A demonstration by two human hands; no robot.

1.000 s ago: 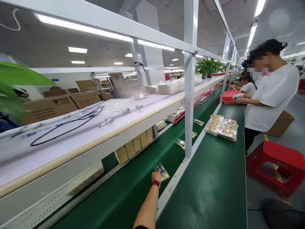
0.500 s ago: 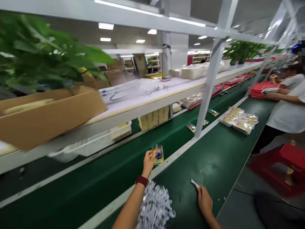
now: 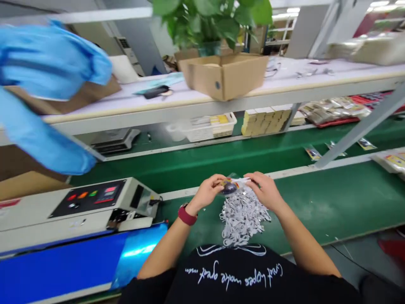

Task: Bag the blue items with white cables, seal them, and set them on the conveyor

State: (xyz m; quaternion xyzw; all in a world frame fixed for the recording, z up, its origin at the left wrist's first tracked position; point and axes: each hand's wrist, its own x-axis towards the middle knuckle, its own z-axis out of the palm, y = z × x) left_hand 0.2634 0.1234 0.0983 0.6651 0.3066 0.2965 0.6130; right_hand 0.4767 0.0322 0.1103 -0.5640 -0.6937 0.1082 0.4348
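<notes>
My left hand (image 3: 207,191), with a dark red band on its wrist, pinches a small clear plastic bag (image 3: 230,187). Inside the bag show a yellow and red card and a dark round item. My right hand (image 3: 265,191) has its fingers closed on a white bundled cable (image 3: 242,180), whose end is at the bag's upper right edge. Whether the cable's tip is inside the bag I cannot tell. Just below both hands a pile of white bundled cables (image 3: 243,217) lies on the green work surface (image 3: 316,207).
A sealing machine (image 3: 95,202) with a blue belt (image 3: 63,261) stands at the left. Behind runs a green conveyor (image 3: 177,162) carrying several bagged items on the right. A shelf (image 3: 152,114) above it bears a cardboard box (image 3: 221,78) with a plant. A slanted metal post (image 3: 357,126) stands right.
The view has swung left. My left hand has brought the bag from over the conveyor to above the cable pile, and my right hand has carried the white cable up to it.
</notes>
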